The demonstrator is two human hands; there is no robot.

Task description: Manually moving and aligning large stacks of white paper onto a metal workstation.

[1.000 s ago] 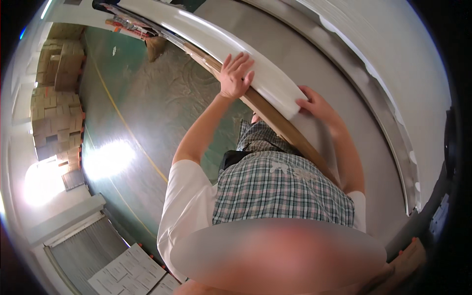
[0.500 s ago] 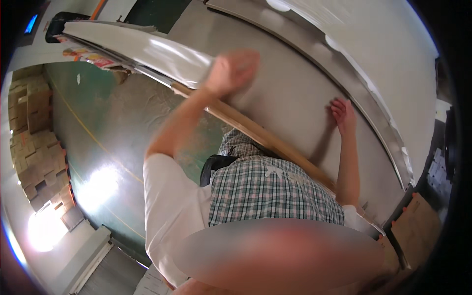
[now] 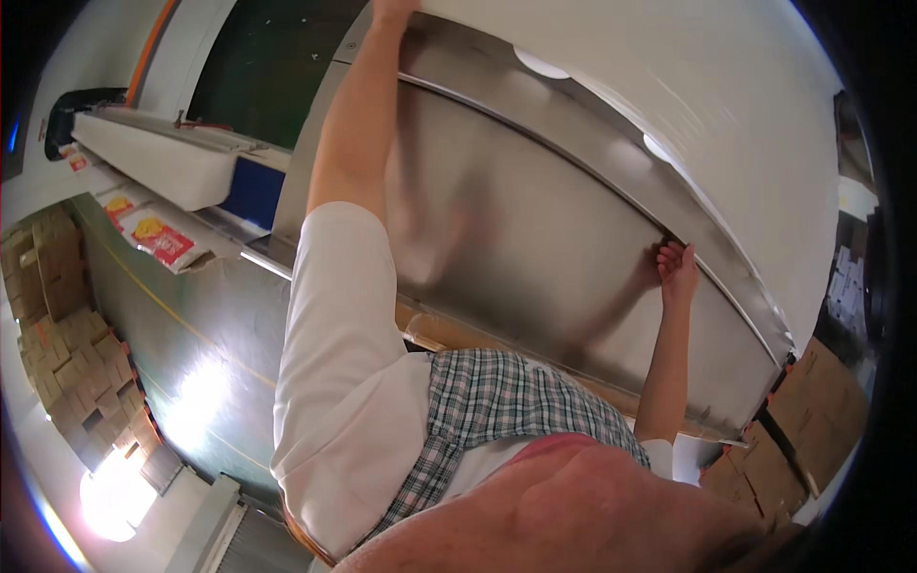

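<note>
My left arm stretches far forward over a grey metal table (image 3: 544,210). At the upper edge of the view my left hand (image 3: 394,8) is mostly cut off; its fingers and anything in them are hidden. My right hand (image 3: 676,269) is at the raised metal strip (image 3: 573,153) that runs along the table, its fingers loosely bent and nothing visible in them. I cannot tell whether the fingertips touch the strip's edge. Beyond the strip spreads a wide, smooth white sheet (image 3: 707,86) with a slightly wavy near edge.
A brown bar (image 3: 449,329) edges the table close to my body. To the left stand a long white piece (image 3: 162,158), a blue panel (image 3: 253,191) and red-and-yellow printed packages (image 3: 158,234). Cardboard boxes are stacked at far left (image 3: 72,363) and lower right (image 3: 817,411).
My left hand has gone from above the table's near edge to the far upper edge of the view. My right hand is slightly lower in the picture, by the strip. My body and the view have shifted.
</note>
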